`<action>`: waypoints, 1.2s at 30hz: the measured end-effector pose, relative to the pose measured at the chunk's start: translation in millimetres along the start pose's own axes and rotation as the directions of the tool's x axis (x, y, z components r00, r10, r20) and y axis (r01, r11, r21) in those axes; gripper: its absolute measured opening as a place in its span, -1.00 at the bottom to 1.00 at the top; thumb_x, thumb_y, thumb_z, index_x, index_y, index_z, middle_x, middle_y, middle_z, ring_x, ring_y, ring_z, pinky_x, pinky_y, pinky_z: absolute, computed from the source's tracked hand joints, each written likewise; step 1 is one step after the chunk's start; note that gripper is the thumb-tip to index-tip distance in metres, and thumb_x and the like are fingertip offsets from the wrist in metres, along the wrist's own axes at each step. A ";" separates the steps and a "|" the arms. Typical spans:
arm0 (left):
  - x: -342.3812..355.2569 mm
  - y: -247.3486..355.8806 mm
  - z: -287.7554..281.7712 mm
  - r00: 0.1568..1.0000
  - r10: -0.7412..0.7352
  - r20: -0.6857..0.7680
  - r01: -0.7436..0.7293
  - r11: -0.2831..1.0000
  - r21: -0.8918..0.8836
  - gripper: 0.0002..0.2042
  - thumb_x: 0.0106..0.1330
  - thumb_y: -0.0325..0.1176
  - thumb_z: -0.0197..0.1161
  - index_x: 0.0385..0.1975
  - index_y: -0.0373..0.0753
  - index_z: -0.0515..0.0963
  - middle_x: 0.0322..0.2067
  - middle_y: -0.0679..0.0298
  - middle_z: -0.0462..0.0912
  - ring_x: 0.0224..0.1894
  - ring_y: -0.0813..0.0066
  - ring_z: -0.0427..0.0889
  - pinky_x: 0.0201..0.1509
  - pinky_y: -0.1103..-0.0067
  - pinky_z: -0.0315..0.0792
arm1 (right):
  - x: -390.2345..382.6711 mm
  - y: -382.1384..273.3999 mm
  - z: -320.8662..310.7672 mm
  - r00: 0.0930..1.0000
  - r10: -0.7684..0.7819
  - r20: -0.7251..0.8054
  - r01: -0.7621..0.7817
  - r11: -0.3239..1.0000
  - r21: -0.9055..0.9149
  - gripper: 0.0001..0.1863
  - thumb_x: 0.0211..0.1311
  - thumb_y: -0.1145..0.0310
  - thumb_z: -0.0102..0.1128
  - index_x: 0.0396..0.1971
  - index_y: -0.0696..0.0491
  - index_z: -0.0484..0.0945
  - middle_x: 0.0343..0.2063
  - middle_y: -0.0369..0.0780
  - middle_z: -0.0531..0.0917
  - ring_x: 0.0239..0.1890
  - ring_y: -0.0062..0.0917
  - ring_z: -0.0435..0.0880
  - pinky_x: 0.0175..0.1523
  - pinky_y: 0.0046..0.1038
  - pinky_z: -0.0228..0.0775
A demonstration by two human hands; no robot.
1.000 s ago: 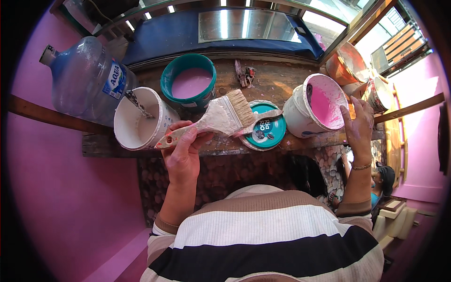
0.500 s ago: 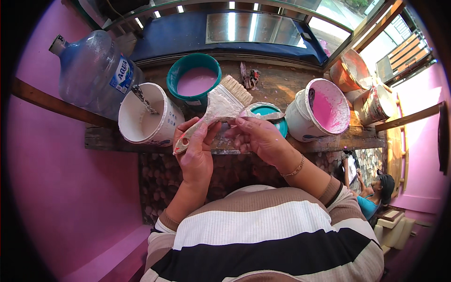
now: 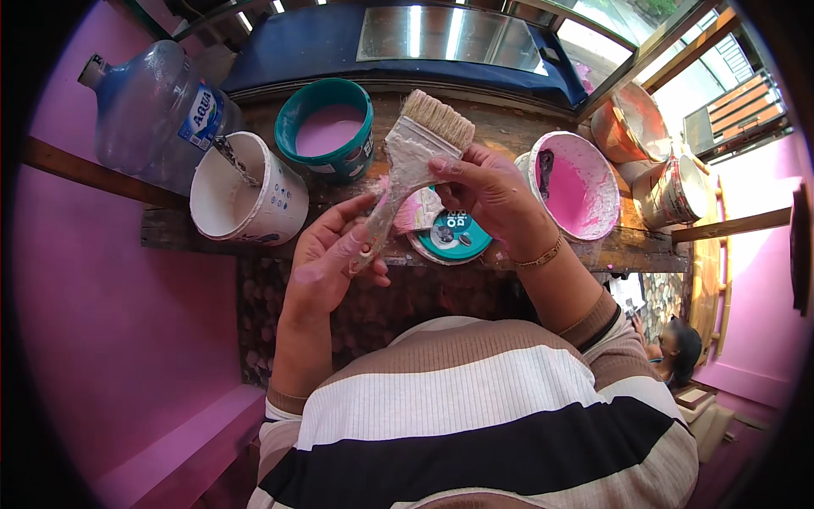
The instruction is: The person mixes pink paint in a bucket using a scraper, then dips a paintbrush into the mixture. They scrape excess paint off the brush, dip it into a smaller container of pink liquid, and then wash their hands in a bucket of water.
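Observation:
My left hand point(image 3: 335, 254) holds the lower end of a paint-caked brush's handle point(image 3: 381, 220), fingers loosely curled. My right hand point(image 3: 500, 191) grips the same brush near its wide head, thumb on the caked face, with pale bristles point(image 3: 437, 114) pointing up. Behind them a second brush with pink bristles point(image 3: 409, 216) lies on a teal lid point(image 3: 458, 242). A teal bucket of pale pink paint point(image 3: 326, 127) stands farther back. To the left is a white bucket point(image 3: 288, 199) with a mottled stick in it; to the right, a white bucket of bright pink paint point(image 3: 577, 191).
The wooden bench point(image 3: 170, 225) also holds a large water bottle point(image 3: 144, 123) and two stained buckets point(image 3: 674, 195) at right. Behind are a blue pad point(image 3: 280, 51) and glass sheet point(image 3: 390, 38). A person point(image 3: 670, 356) is low at the right, beside a wooden rail point(image 3: 733, 220).
My right hand came from the pink bucket's rim to the brush and now grips it higher up. The brush has tilted upright, bristles up, and my left hand has shifted to its handle's end.

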State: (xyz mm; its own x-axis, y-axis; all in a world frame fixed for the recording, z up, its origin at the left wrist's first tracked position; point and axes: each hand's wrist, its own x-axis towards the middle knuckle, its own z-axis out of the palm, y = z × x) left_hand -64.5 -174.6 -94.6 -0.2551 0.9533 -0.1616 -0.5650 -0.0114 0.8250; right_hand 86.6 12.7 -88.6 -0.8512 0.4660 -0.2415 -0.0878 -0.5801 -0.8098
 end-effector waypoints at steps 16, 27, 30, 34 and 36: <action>-25.6 -32.8 -19.6 0.984 -0.026 -0.178 0.034 0.999 0.041 -0.71 0.41 -0.34 0.03 0.04 -0.35 0.43 -0.40 0.30 0.50 -0.52 0.70 0.38 -0.51 0.72 0.34 | 11.1 113.5 -95.2 0.884 -0.429 0.185 0.044 -0.318 -0.947 -0.68 -0.12 0.38 0.23 -0.26 0.06 0.51 -0.35 -0.13 0.50 -0.16 -0.20 0.49 -0.13 -0.20 0.26; -56.2 -47.3 -35.5 0.957 0.058 -0.286 -0.048 0.998 0.042 -0.70 0.40 -0.33 0.03 0.03 -0.34 0.42 -0.41 0.29 0.49 -0.55 0.70 0.34 -0.55 0.74 0.29 | -26.5 53.9 -34.7 0.870 -0.424 -0.252 0.014 0.532 -0.846 -0.65 0.25 0.32 0.12 -0.07 0.22 0.39 -0.21 0.02 0.47 -0.11 -0.11 0.49 0.02 -0.26 0.30; -44.3 -71.3 -36.7 0.945 -0.178 -0.273 0.208 0.974 0.086 -0.72 0.39 -0.28 0.07 -0.01 -0.29 0.44 -0.48 0.39 0.47 -0.60 0.77 0.30 -0.60 0.78 0.22 | -31.5 35.3 -26.7 0.843 -0.487 -0.228 0.120 0.584 -0.803 -0.68 0.25 0.37 0.11 -0.07 0.23 0.39 -0.23 -0.03 0.46 -0.16 -0.20 0.48 -0.01 -0.31 0.30; -12.5 -120.1 -41.1 0.939 -0.276 -0.206 0.316 0.927 0.200 -0.76 0.40 -0.25 0.06 -0.09 -0.25 0.47 -0.49 0.43 0.46 -0.62 0.79 0.28 -0.61 0.79 0.20 | -36.3 21.7 -20.7 0.839 -0.508 -0.198 0.157 0.573 -0.805 -0.69 0.23 0.40 0.13 -0.08 0.23 0.41 -0.24 -0.05 0.45 -0.19 -0.25 0.48 -0.04 -0.35 0.30; 4.5 -140.5 -41.0 0.938 -0.329 -0.111 0.345 0.922 0.177 -0.79 0.39 -0.24 0.07 -0.12 -0.22 0.46 -0.49 0.43 0.46 -0.59 0.84 0.28 -0.64 0.82 0.15 | -36.6 23.1 -21.0 0.841 -0.512 -0.172 0.166 0.549 -0.819 -0.69 0.22 0.41 0.14 -0.09 0.24 0.42 -0.25 -0.05 0.46 -0.20 -0.26 0.49 -0.05 -0.36 0.31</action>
State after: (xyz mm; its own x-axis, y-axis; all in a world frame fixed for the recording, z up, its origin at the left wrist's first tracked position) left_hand -18.4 -181.1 -233.5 -0.1399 0.8643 -0.4832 -0.4704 0.3714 0.8005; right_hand 126.6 -3.8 -109.7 -0.5822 0.8042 0.1195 0.2340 0.3064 -0.9227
